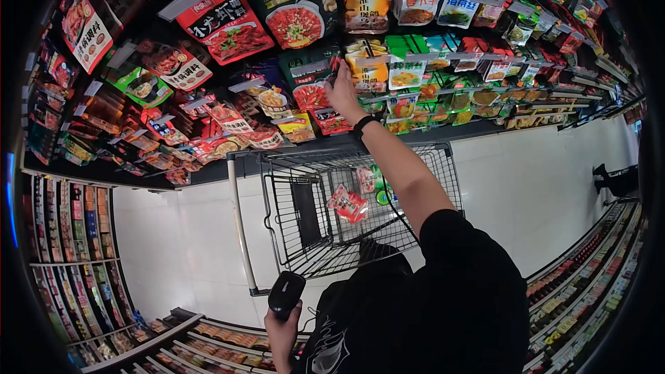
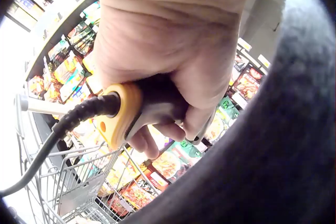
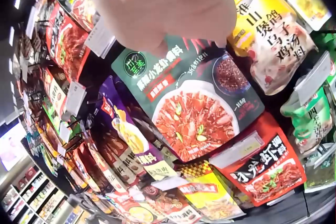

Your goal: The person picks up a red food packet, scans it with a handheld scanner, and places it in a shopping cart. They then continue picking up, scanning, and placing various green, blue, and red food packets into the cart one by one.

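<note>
My right hand reaches to the hanging rack, its fingers extended at the right edge of a dark green packet with a red dish pictured on it. Only the hand's lower part shows in the right wrist view, over the top of that green packet; the fingertips are hidden there. Low in the head view, my left hand grips a black handheld device. The left wrist view shows the left hand curled round this device, which has a yellow collar and a dark cable.
A wire shopping cart stands between me and the rack, with a red packet and a few other items inside. A yellow packet hangs right of the green one, a red packet below. Another person is at the far right.
</note>
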